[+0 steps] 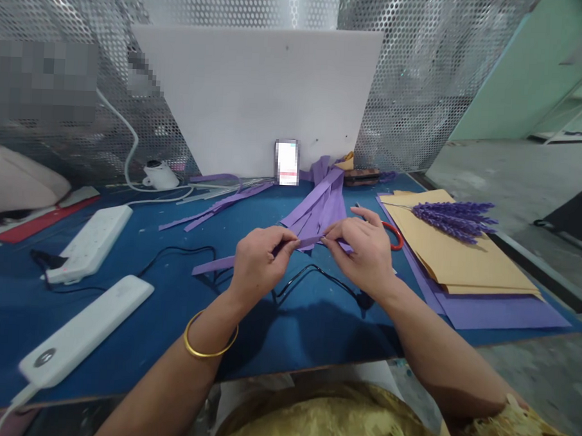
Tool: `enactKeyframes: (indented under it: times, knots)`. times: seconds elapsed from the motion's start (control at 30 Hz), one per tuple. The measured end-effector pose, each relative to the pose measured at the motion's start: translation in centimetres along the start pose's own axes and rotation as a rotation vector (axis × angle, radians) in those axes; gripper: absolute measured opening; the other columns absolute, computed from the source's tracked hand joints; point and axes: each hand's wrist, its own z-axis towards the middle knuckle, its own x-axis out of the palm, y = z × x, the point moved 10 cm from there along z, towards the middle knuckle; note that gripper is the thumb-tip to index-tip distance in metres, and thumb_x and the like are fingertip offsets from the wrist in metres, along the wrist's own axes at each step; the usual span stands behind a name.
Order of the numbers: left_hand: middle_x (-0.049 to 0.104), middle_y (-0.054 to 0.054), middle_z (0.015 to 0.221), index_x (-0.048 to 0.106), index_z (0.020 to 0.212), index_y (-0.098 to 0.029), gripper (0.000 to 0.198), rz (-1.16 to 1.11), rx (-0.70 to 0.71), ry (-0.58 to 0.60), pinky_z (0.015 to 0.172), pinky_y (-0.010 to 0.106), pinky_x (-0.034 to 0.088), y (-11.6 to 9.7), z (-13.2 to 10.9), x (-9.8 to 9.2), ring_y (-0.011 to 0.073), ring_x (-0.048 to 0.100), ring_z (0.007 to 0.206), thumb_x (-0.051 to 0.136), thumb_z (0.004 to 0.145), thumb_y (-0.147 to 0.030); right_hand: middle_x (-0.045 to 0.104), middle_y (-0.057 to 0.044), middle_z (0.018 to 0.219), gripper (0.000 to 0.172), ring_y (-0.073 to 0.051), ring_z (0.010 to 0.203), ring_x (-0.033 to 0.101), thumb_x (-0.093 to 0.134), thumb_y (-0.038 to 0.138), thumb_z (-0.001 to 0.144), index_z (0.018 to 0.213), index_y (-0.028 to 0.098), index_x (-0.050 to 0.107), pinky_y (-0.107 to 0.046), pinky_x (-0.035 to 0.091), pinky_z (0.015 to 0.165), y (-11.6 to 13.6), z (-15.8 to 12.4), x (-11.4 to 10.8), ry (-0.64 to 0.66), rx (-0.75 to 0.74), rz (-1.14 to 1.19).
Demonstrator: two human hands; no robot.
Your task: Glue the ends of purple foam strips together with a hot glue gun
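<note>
Both of my hands pinch one purple paper strip (305, 242) above the blue table (315, 328). My left hand (260, 261) is closed on the strip's left part, whose long end (214, 265) trails down to the table. My right hand (367, 250) is closed on the strip's right end. Just beyond my hands lies a fan of several purple paper strips (320, 203). Red-handled scissors (395, 235) lie partly hidden behind my right hand.
Tan paper sheets (463, 257) with a bunch of purple paper lavender (452, 218) on top rest on purple sheets (499, 310) at right. Two white power strips (90, 241) (83, 331) and black cables (308, 273) lie at left and centre. A white board (258, 94) stands behind.
</note>
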Motion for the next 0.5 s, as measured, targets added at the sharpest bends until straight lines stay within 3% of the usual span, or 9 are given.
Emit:
enactKeyframes:
  times: [0.17,0.33,0.5]
  knots:
    - [0.076,0.002,0.082,0.073,0.086,-0.021,0.011,-0.126,-0.042,0.0,0.069,0.028,0.048,0.27,-0.02,0.08,0.0171,0.068,0.074,0.065,0.09,-0.028,0.074,0.003,0.076,0.018,-0.015,0.067,0.068,0.059,0.015,0.09,0.076,0.024,0.053,-0.042,0.044,0.102,0.12,0.03,-0.22,-0.022,-0.003,0.011]
    - [0.075,0.001,0.077,0.073,0.081,-0.022,0.01,-0.001,0.019,-0.029,0.07,0.03,0.046,-0.33,-0.12,-0.29,0.0171,0.066,0.071,0.067,0.089,-0.025,0.073,0.003,0.075,0.02,-0.015,0.066,0.068,0.058,0.012,0.09,0.074,0.024,0.051,-0.042,0.044,0.102,0.54,-0.02,0.08,-0.005,-0.033,0.016]
    - [0.077,0.001,0.082,0.074,0.085,-0.022,0.009,-0.095,-0.022,-0.018,0.069,0.029,0.048,0.1,-0.14,-0.03,0.0174,0.068,0.075,0.068,0.089,-0.027,0.074,0.003,0.076,0.019,-0.015,0.067,0.069,0.059,0.013,0.09,0.076,0.024,0.052,-0.044,0.044,0.103,0.47,-0.02,-0.09,-0.022,-0.026,0.014]
